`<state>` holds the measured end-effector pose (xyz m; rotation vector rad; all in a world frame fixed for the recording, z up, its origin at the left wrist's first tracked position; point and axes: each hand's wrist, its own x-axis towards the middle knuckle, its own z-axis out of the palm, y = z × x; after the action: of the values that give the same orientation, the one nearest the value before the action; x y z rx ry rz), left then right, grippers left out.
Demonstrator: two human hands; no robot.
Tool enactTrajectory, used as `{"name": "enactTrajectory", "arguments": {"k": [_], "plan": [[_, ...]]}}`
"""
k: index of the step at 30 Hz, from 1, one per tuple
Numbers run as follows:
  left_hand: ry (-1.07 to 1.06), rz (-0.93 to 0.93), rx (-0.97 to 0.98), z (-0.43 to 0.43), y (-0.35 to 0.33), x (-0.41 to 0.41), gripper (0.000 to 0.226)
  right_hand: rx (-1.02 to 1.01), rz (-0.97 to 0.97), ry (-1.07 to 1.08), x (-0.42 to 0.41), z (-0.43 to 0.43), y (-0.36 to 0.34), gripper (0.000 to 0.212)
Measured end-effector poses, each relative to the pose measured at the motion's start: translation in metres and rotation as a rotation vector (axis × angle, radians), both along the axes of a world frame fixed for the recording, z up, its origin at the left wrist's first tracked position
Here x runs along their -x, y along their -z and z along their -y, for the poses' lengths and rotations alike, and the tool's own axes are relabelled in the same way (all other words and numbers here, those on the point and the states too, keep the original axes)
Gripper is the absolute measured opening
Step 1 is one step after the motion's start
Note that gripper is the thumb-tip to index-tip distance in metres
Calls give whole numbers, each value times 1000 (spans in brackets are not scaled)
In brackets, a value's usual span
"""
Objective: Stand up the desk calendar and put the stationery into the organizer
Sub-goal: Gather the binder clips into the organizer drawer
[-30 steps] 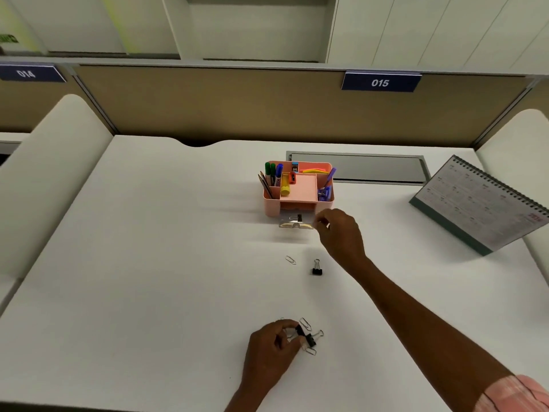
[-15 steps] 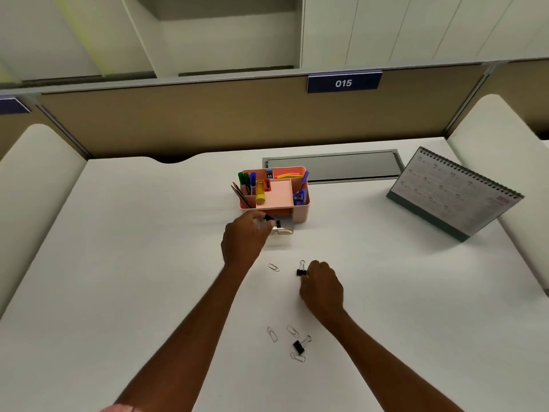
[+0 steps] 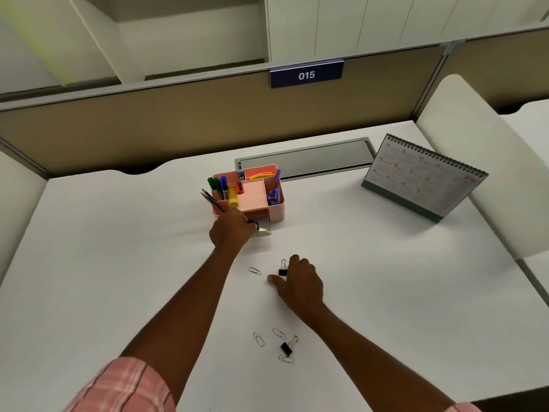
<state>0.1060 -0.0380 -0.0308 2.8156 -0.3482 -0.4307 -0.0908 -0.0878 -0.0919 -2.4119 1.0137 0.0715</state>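
Head view, worktop [image 3: 118, 263], items as they are lying:

1. Desk calendar [image 3: 421, 176]: standing upright at the far right, well apart from everything else.
2. Organizer [image 3: 277, 208]: pink, sitting mid-worktop, its small front drawer [image 3: 263, 224] hanging open.
3. Left hand [image 3: 231, 231]: curling at the drawer, fingers bunched around something small and dark; what it is, I cannot tell.
4. Right hand [image 3: 300, 282]: spreading loosely over a black binder clip [image 3: 282, 267], fingertips touching or just beside it, not yet gripping.
5. Loose paper clip [image 3: 255, 270] lying just left of that clip.
6. Near cluster: another binder clip [image 3: 287, 347] and 3 paper clips [image 3: 259, 339].

Risks: both hands are working at once, so the drawer may be getting nudged shut or the light organizer sliding back. The thin paper clips are lying flat and may be skidding away under fingertips.
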Motion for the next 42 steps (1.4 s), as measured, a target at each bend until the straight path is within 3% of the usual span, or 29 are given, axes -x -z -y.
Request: {"name": "enactTrajectory", "arguments": {"k": [8, 14, 18, 26, 34, 42], "plan": [[-28, -20, 34, 1, -2, 4, 34, 80, 21, 58, -3, -7, 4, 37], [-93, 52, 397, -22, -5, 55, 22, -48, 66, 55, 4, 3, 7, 21], [-53, -12, 501, -57, 13, 113, 19, -160, 100, 83, 6, 19, 9, 15], [58, -121, 408, -128, 56, 215, 17, -284, 259, 127, -9, 46, -26, 21], [200, -159, 348, -147, 69, 258, 48, -142, 397, -22, -61, 52, -73, 19], [217, -77, 358, -148, 78, 264, 36, 47, 190, -157, -109, 54, -77, 29]]}}
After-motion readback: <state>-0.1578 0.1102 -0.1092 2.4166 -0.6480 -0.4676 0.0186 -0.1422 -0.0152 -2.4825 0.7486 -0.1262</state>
